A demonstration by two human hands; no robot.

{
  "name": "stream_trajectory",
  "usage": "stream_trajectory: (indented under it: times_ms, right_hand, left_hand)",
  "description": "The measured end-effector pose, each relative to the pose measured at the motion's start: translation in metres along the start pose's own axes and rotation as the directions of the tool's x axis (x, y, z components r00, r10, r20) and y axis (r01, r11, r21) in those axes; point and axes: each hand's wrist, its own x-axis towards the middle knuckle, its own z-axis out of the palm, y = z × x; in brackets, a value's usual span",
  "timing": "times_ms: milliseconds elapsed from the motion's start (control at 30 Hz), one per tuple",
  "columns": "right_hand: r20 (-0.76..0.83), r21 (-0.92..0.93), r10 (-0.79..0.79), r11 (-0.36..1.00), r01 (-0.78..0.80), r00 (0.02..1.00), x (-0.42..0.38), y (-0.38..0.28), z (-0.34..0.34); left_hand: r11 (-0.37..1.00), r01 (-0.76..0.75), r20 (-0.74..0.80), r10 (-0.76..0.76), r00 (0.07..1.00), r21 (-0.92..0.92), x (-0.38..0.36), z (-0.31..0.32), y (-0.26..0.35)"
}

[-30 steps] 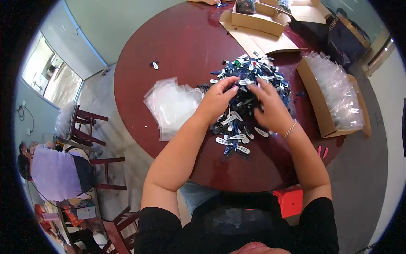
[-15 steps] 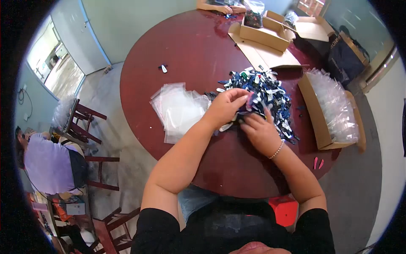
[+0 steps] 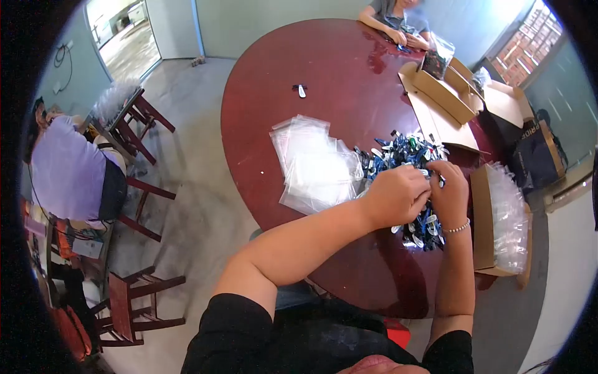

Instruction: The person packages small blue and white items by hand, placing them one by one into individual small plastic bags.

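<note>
A heap of small hair clips [image 3: 398,151], mostly navy, black and white, lies on the round dark red table [image 3: 268,81]. My left hand [image 3: 398,194] is over the heap's near left part, fingers curled; what they hold is hidden behind the knuckles. Close beside it, my right hand [image 3: 451,192], with a beaded bracelet on the wrist, bends its fingers round a dark and white hair clip [image 3: 442,181]. Left of the heap lie overlapping clear plastic bags [image 3: 317,171]. One separate clip [image 3: 302,91] rests farther back.
To the right stands a cardboard box [image 3: 483,218] full of clear packets [image 3: 507,218]. Open cardboard boxes [image 3: 445,96] and a filled plastic bag [image 3: 438,59] are at the back right. Another person [image 3: 402,28] handles small things across the table. A person in lilac [image 3: 71,165] sits at left near stools [image 3: 140,305].
The camera view has swung, so the table appears farther right. My hands have moved to the heap's middle and right, closer together. The pinkish thing at my left fingers is out of sight.
</note>
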Motion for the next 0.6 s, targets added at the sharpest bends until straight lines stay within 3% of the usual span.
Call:
stream_trajectory:
  times_ms: [100, 133, 167, 200, 267, 367, 400, 433, 500, 600]
  right_hand:
    - [0.175, 0.252, -0.031, 0.967, -0.014, 0.984, 0.005, -0.004, 0.028]
    - [0.268, 0.308, -0.046, 0.95, -0.041, 0.962, 0.002, 0.007, 0.052]
    - [0.402, 0.502, -0.025, 0.842, -0.197, 0.915, 0.001, 0.01, 0.071]
    - [0.403, 0.505, -0.04, 0.843, -0.185, 0.914, 0.007, 0.0, 0.074]
    - [0.326, 0.348, -0.231, 0.931, 0.111, 0.917, 0.019, -0.022, 0.081]
    - [0.267, 0.052, -0.519, 0.849, 0.525, 0.812, 0.037, -0.049, 0.089]
    - [0.385, 0.188, -0.412, 0.911, 0.367, 0.826, 0.042, -0.048, 0.094]
    - [0.385, 0.189, -0.421, 0.907, 0.376, 0.821, 0.044, -0.047, 0.095]
    - [0.542, 0.258, -0.311, 0.946, 0.197, 0.781, 0.047, -0.046, 0.095]
    - [0.512, 0.313, -0.286, 0.94, 0.135, 0.81, 0.062, -0.049, 0.1]
  left_hand:
    - [0.989, -0.004, -0.315, -0.043, 0.948, -0.147, 0.011, -0.014, 0.002]
    - [0.99, -0.004, -0.323, -0.041, 0.946, -0.139, 0.011, -0.016, 0.0]
    - [0.991, -0.006, -0.322, -0.037, 0.946, -0.131, 0.011, -0.018, -0.003]
    - [0.992, -0.006, -0.322, -0.034, 0.946, -0.123, 0.011, -0.019, -0.006]
    - [0.993, -0.048, -0.365, 0.005, 0.931, -0.11, 0.01, -0.013, -0.006]
    - [0.991, -0.059, -0.282, 0.024, 0.959, -0.116, 0.008, -0.013, -0.005]
    - [0.992, -0.058, -0.29, 0.025, 0.957, -0.109, 0.008, -0.014, -0.005]
    - [0.993, -0.058, -0.288, 0.026, 0.957, -0.102, 0.008, -0.014, -0.004]
    - [0.994, -0.058, -0.292, 0.028, 0.956, -0.092, 0.008, -0.014, -0.003]
    - [0.991, -0.086, -0.27, 0.056, 0.961, -0.102, 0.007, -0.014, 0.0]
